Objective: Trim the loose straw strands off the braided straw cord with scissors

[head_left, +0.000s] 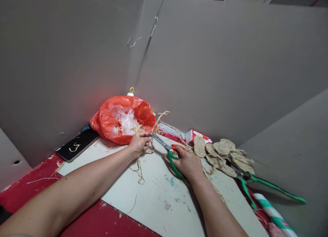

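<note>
My left hand (139, 143) pinches a braided straw cord (156, 122) over the white board (159, 192). In my right hand (188, 160) is a pair of scissors (162, 141) with one orange and one green handle. The blade tips reach the cord right beside my left fingertips; whether they cut into it cannot be made out. From there the cord loops up and runs right, toward several flat coiled straw pieces (224, 147) that lie in a pile at the board's right edge.
A red plastic bag (102, 122) with white plastic and straw scraps stands at the back. Left of it lies a black phone (77, 145). Green-handled pliers (276, 188), a striped roll (273, 213) and a red-white box (196, 137) lie right. Grey panels (217, 66) rise behind.
</note>
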A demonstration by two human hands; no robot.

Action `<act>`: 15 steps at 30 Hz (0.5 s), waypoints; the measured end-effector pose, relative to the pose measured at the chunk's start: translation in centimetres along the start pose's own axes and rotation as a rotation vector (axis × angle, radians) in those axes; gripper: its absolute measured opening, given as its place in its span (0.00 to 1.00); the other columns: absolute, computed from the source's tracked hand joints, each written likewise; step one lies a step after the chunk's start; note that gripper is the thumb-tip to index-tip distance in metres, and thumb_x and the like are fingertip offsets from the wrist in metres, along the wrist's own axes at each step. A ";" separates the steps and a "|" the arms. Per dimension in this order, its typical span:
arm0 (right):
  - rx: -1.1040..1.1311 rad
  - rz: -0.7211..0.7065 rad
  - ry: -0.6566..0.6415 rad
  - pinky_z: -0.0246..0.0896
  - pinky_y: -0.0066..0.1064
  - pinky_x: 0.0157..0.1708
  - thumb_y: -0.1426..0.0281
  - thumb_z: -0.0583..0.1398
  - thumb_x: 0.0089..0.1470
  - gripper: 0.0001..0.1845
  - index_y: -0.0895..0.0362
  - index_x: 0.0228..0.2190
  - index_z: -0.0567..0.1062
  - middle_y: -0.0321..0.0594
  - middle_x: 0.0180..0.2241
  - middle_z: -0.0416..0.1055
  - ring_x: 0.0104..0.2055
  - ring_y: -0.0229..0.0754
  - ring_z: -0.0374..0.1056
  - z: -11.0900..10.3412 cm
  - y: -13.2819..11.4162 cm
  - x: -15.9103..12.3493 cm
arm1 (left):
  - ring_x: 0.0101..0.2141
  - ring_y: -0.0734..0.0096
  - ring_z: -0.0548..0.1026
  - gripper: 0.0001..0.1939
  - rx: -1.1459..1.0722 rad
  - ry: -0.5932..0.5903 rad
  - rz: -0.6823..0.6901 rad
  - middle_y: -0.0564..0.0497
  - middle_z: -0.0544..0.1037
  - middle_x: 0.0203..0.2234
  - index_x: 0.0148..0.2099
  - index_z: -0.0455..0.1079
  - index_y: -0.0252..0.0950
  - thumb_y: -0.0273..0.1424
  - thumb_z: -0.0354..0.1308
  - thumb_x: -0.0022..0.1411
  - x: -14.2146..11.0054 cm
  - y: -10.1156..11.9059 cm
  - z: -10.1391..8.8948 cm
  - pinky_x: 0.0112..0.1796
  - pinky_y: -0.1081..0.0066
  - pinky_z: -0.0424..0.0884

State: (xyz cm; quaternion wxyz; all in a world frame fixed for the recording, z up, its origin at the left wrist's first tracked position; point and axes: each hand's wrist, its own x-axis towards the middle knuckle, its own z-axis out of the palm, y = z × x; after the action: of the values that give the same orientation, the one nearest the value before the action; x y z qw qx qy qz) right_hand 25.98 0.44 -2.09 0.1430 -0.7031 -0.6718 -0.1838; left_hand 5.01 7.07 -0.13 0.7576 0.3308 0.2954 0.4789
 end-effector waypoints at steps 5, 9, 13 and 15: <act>-0.008 0.034 -0.042 0.49 0.30 0.24 0.53 0.55 0.48 0.20 0.48 0.39 0.76 0.36 0.22 0.74 0.25 0.43 0.69 0.1 -0.1 0.1 | 0.13 0.87 0.54 0.10 -0.001 -0.005 0.004 0.60 0.62 0.15 0.29 0.63 0.32 0.18 0.60 0.45 0.1 -0.1 0.0 0.15 0.82 0.44; -0.021 0.036 -0.032 0.49 0.30 0.23 0.52 0.55 0.48 0.20 0.49 0.37 0.77 0.38 0.21 0.74 0.23 0.43 0.68 0.0 -0.2 0.1 | 0.13 0.87 0.54 0.10 0.018 0.016 0.019 0.60 0.61 0.14 0.29 0.63 0.33 0.20 0.61 0.45 0.3 -0.3 -0.1 0.15 0.81 0.44; -0.010 0.029 -0.015 0.48 0.30 0.23 0.52 0.55 0.48 0.20 0.49 0.35 0.78 0.38 0.19 0.73 0.22 0.42 0.67 0.0 -0.4 0.2 | 0.14 0.87 0.54 0.11 0.032 0.032 0.027 0.60 0.62 0.15 0.30 0.63 0.33 0.21 0.62 0.45 0.3 -0.4 -0.1 0.16 0.81 0.45; 0.011 0.027 -0.011 0.49 0.29 0.23 0.51 0.55 0.48 0.21 0.49 0.34 0.78 0.37 0.19 0.73 0.21 0.41 0.66 0.0 -0.5 0.1 | 0.14 0.87 0.55 0.11 0.033 0.039 0.030 0.60 0.63 0.15 0.31 0.64 0.33 0.20 0.62 0.45 0.3 -0.3 -0.1 0.16 0.81 0.45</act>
State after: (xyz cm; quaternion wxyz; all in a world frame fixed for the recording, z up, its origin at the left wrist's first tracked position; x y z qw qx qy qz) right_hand 25.52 0.60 -2.07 0.1456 -0.7122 -0.6642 -0.1742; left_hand 5.23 7.24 -0.48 0.7388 0.3384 0.3128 0.4918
